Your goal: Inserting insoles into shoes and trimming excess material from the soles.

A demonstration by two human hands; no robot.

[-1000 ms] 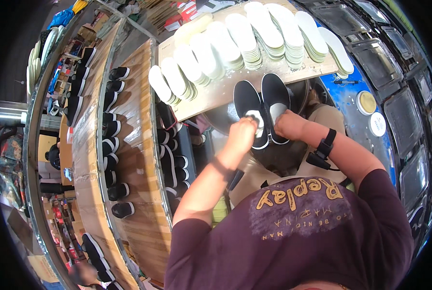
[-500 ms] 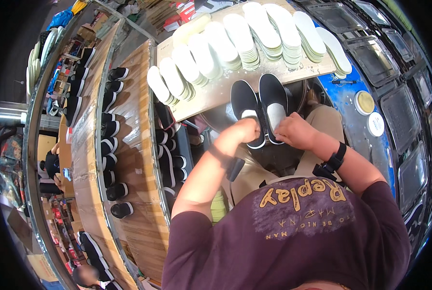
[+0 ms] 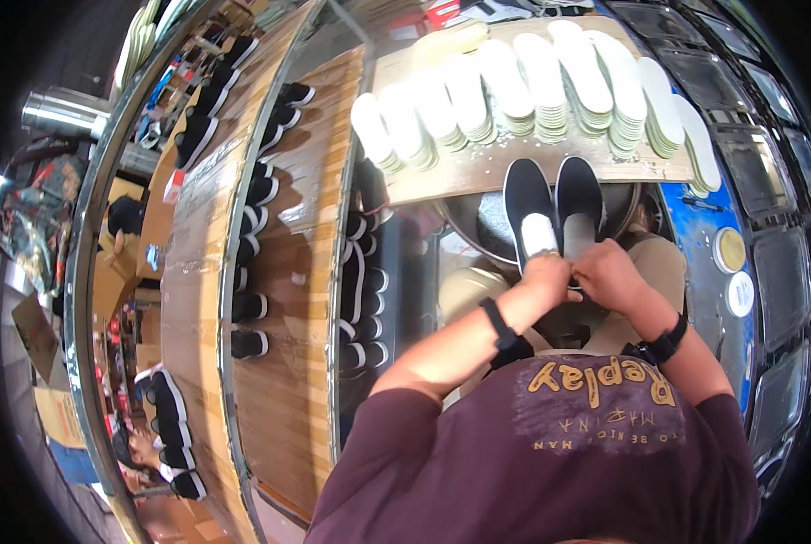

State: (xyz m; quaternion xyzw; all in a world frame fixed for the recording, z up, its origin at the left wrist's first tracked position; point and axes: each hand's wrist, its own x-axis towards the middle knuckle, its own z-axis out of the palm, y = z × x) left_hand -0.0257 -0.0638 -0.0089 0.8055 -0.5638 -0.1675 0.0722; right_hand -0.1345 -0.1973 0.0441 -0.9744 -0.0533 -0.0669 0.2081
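Two black slip-on shoes with white soles stand side by side, toes pointing away from me, just below the front edge of a wooden board. My left hand is closed on the heel end of the left shoe. At the heel of the right shoe, my right hand is closed too. A white lining shows in the left shoe's opening and a greyer one in the right's. My fingers hide both heels. Several stacks of whitish insoles line the board.
Behind the shoes is a round metal basin. Racks with brown shelves hold rows of black shoes at left. A blue table at right bears a yellow-topped tub, a white lid and a pen. Dark trays stand beyond.
The whole view has shifted, so the board, racks and table appear farther right. The two shoes and my hands have come closer together; both hands remain at the heels.
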